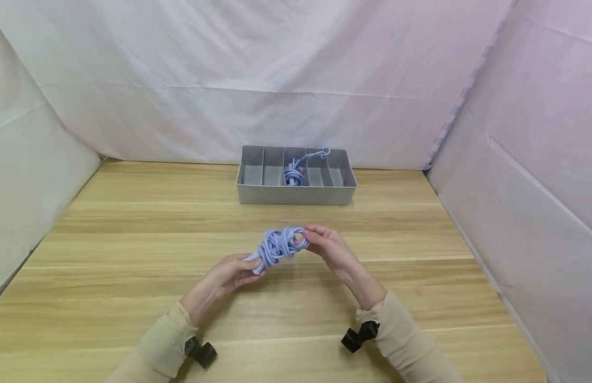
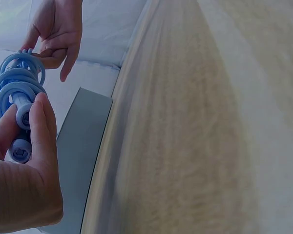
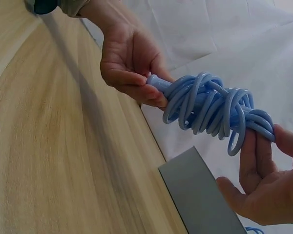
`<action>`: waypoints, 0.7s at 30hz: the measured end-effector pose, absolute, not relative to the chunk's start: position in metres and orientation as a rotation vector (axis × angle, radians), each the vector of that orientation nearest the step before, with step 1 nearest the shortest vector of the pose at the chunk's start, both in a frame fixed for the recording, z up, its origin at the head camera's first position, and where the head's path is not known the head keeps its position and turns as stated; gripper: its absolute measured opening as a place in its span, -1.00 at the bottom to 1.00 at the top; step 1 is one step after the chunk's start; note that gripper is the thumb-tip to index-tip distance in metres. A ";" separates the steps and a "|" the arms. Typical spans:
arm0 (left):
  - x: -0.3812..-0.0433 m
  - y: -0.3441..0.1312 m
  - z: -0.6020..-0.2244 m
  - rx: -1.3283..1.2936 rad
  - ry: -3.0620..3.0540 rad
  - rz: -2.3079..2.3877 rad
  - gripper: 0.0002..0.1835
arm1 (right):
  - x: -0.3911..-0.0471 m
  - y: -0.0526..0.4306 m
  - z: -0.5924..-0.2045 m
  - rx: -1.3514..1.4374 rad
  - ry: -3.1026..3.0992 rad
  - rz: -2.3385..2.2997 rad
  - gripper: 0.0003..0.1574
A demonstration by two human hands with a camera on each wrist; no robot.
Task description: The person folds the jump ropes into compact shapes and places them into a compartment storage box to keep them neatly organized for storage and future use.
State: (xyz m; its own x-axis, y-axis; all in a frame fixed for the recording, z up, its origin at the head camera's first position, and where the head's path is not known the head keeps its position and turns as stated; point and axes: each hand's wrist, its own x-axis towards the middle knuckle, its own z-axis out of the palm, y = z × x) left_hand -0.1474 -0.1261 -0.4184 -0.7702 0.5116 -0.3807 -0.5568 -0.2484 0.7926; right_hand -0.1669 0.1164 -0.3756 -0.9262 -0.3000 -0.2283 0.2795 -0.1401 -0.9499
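Observation:
A light blue jump rope [image 1: 276, 246], its cord wound in loops about its two handles, is held above the table between both hands. My left hand [image 1: 234, 274] grips the handle ends at the lower left of the bundle. The round ends of the handles [image 2: 22, 150] show between thumb and fingers in the left wrist view. My right hand [image 1: 330, 249] pinches the cord loops at the other end, as the right wrist view shows with the wound cord [image 3: 205, 105] stretched between the hands.
Behind the hands a grey divided box [image 1: 298, 195] stands near the table's back edge. A second blue jump rope [image 1: 294, 174] lies in its middle compartment, part of its cord reaching right over the dividers. White cloth [image 1: 276, 117] hangs at the back and sides of the wooden table [image 1: 133, 223].

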 end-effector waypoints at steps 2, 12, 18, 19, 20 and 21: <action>-0.148 -0.127 -0.417 -0.052 1.331 2.062 -0.92 | -0.167 0.116 -0.376 -0.069 1.740 -2.142 -0.65; -0.150 -0.126 -0.419 -0.082 1.315 2.064 -0.94 | -0.160 0.112 -0.379 -0.391 2.045 -2.122 -0.42; -0.151 -0.125 -0.420 -0.079 1.303 2.077 -0.91 | -0.161 0.108 -0.383 -0.605 2.340 -2.113 -0.64; -0.151 -0.125 -0.419 -0.075 1.305 2.080 -0.91 | -0.162 0.108 -0.383 -0.648 2.406 -2.077 -0.66; -0.151 -0.126 -0.419 -0.071 1.309 2.083 -0.90 | -0.163 0.109 -0.383 -0.702 2.487 -2.021 -0.68; -0.151 -0.126 -0.419 -0.072 1.313 2.086 -0.90 | -0.164 0.109 -0.382 -0.761 2.581 -1.952 -0.69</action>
